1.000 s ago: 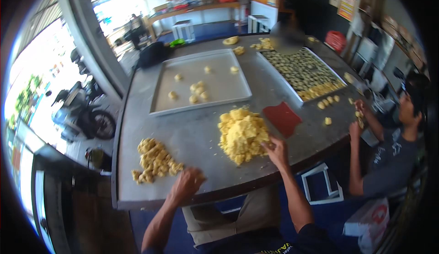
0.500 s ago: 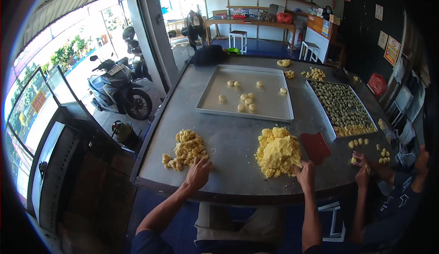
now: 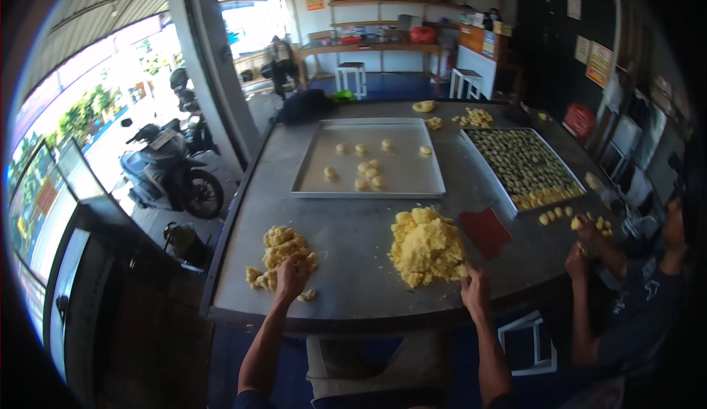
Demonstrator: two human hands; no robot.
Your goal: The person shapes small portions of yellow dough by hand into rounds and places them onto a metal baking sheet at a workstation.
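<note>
My left hand (image 3: 293, 275) is closed at the near right side of a heap of pale dough pieces (image 3: 282, 243), its fingers curled around a piece they mostly hide. A loose dough piece (image 3: 307, 295) lies by its wrist. At the lower right edge of a mound of yellow crumbly filling (image 3: 427, 250) is my right hand (image 3: 475, 289), fingers pinched on a bit of that filling. Beyond the mound, a large metal tray (image 3: 309, 190) holds several round dough balls (image 3: 369, 167). A dark red flat scraper (image 3: 484, 233) lies right of the mound.
A second tray (image 3: 471, 147) at the right holds rows of greenish pieces and yellow ones. A co-worker's hands (image 3: 578, 260) handle small dough pieces at the right edge. More dough (image 3: 475, 118) lies at the table's far side. A motorbike (image 3: 173, 169) stands outside left.
The view has shifted. My left hand has moved in over the dough heap, and a loose piece now lies beside it. Two balls that touched in the tray now sit apart.
</note>
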